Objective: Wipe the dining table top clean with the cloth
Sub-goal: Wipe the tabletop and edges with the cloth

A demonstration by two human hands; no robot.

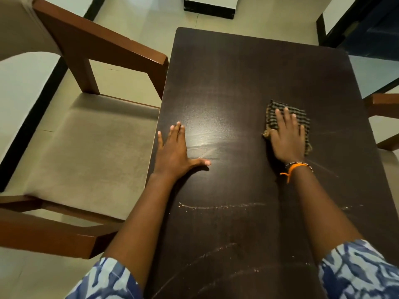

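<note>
The right hand (288, 138) was down flat on the checked cloth (299, 117), fingers straight and spread, pressing it onto the dark table top (226, 83) rather than clutching it. The cloth lay folded on the right half of the table, toward the right edge, its far corners poking out beyond the fingertips and a crumpled bit showing beside the thumb. Over on the other side the left hand (172, 151) was planted palm-down on the bare wood near the left edge, fingers extended, thumb stuck out to the right, nothing held. An orange thread and a beaded band (296, 166) circled the right wrist. Closer to the person, pale dusty streaks (220, 206) ran across the table in thin arcs, with more faint lines lower down between the forearms. A soft glare sat on the wood between the two hands. Both arms came out of blue-and-white patterned sleeves (356, 275) at the bottom corners. To the left stood a brown wooden chair (97, 48) with a beige cushion, its arm just beside the table's left edge; part of another chair (382, 104) peeked in at the right, on pale floor tiles (146, 20).
</note>
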